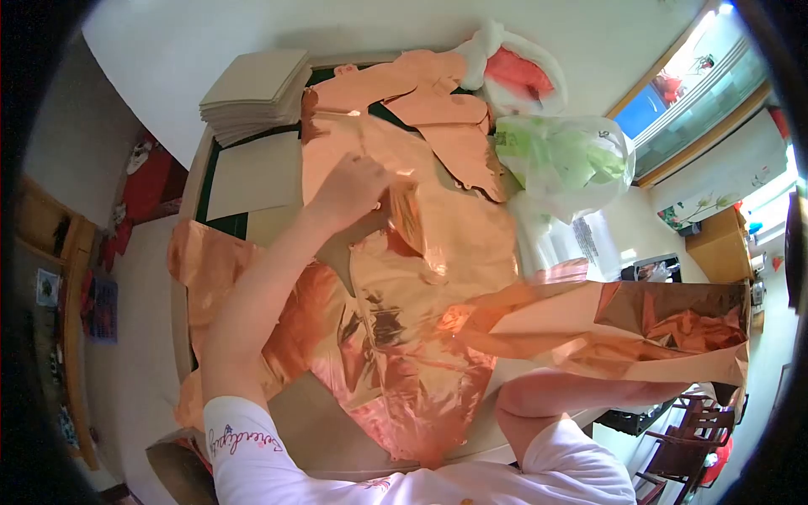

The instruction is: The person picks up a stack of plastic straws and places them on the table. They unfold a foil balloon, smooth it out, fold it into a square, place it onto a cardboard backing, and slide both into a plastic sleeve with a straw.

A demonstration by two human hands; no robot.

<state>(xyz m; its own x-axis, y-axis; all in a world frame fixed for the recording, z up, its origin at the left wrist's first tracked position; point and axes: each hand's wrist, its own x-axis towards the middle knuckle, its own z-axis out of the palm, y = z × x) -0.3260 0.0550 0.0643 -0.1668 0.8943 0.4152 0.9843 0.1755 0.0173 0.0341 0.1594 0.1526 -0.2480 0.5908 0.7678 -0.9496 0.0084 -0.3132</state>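
My left hand (358, 187) is closed, with its fingers bunched over the table. Whatever it may hold is hidden. Beside it stands a folded flap of shiny rose-gold foil (407, 217). A crumpled rose-gold foil piece (404, 353), which looks like a flat foil balloon, lies in front of me. Another long piece of foil (539, 324) stretches rightward past the table. My right forearm runs behind its far end, and the foil covers my right hand, so its fingers cannot be seen. More flat foil shapes (412, 80) overlap at the back.
A stack of grey-beige cards (257, 93) stands at the back left, with a single card (257, 172) in front. Plastic bags, one with green contents (568, 160) and one with red (515, 71), sit at the back right. A wooden chair (690, 442) is at the lower right.
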